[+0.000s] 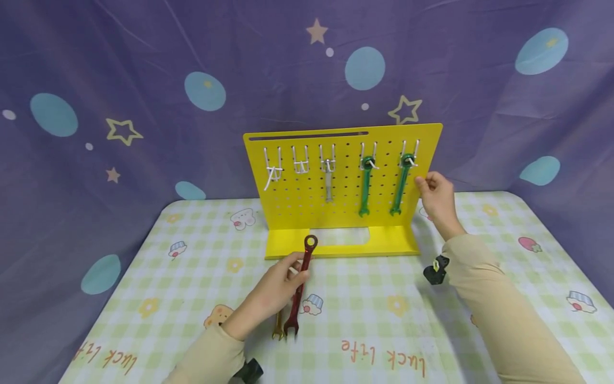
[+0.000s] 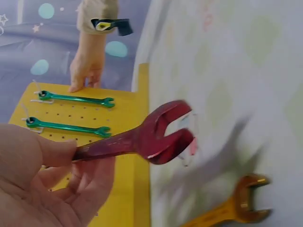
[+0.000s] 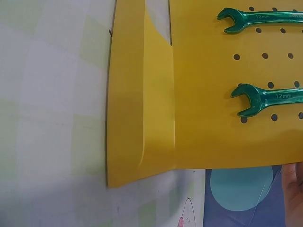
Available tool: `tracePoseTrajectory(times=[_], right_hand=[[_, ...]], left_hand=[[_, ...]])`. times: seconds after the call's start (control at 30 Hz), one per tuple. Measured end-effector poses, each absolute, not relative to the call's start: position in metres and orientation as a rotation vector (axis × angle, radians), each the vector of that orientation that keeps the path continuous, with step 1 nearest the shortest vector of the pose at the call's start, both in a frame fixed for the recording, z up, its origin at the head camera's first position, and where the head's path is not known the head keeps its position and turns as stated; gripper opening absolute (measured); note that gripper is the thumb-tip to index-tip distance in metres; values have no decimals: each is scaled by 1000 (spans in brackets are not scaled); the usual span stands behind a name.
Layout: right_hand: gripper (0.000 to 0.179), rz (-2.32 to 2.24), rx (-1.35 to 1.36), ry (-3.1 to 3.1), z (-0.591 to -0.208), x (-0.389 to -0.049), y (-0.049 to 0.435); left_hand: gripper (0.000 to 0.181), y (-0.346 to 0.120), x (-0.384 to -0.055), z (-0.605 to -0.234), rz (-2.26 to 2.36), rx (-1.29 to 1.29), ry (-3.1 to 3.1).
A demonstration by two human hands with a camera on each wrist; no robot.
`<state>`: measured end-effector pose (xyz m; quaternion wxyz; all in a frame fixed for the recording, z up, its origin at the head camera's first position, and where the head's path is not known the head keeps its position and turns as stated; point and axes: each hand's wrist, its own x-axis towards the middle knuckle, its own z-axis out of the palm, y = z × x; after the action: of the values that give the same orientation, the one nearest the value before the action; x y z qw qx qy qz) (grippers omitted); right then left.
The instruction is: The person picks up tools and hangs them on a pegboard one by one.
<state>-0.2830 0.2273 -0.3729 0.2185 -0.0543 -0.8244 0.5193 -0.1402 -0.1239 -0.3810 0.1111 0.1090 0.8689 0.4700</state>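
My left hand [image 1: 278, 284] pinches a dark red combination wrench [image 1: 298, 298] between thumb and fingers, ring end up and open end toward me. Below it a gold wrench [image 2: 236, 208] lies on the tablecloth, partly hidden by the left hand in the head view. With thumb and fingertips, my right hand [image 1: 437, 200] grips the right edge of a yellow pegboard [image 1: 345, 213]. Two green wrenches [image 1: 365, 186] hang by their ring ends from hooks on the board's right half. A small silver wrench [image 1: 328, 184] hangs from the middle hook.
Two white hooks [image 1: 301, 166] on the board's left side carry no wrench; the leftmost hook [image 1: 273, 175] has a prong pointing askew. The board's base [image 1: 393, 240] stands on a green checked tablecloth [image 1: 364, 309]. A purple patterned curtain [image 1: 278, 48] hangs close behind.
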Motion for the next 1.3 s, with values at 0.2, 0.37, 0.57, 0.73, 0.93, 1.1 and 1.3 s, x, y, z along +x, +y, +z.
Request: tracePoseTrajectory(times=[0.2, 0.37, 0.57, 0.73, 0.93, 1.1, 1.3], right_hand=[[31, 1456, -145, -2281, -373, -282, 228], [30, 1459, -154, -2270, -373, -283, 228], [30, 1462, -159, -2253, -373, -283, 227], [29, 1449, -151, -2237, -373, -283, 225], [28, 1447, -157, -2235, -373, -283, 224], [26, 1443, -158, -2213, -373, -283, 223], [25, 1451, -158, -2207, -373, -283, 223]], left_hand=[[34, -119, -152, -364, 1481, 303, 2639], [34, -116, -163, -351, 1553, 314, 2724], [36, -114, -175, -337, 1634, 302, 2785], [36, -112, -183, -330, 1713, 307, 2803], [33, -109, -193, -327, 1803, 303, 2827], [34, -107, -201, -324, 1823, 298, 2852], [32, -104, -212, -323, 1824, 263, 2862]])
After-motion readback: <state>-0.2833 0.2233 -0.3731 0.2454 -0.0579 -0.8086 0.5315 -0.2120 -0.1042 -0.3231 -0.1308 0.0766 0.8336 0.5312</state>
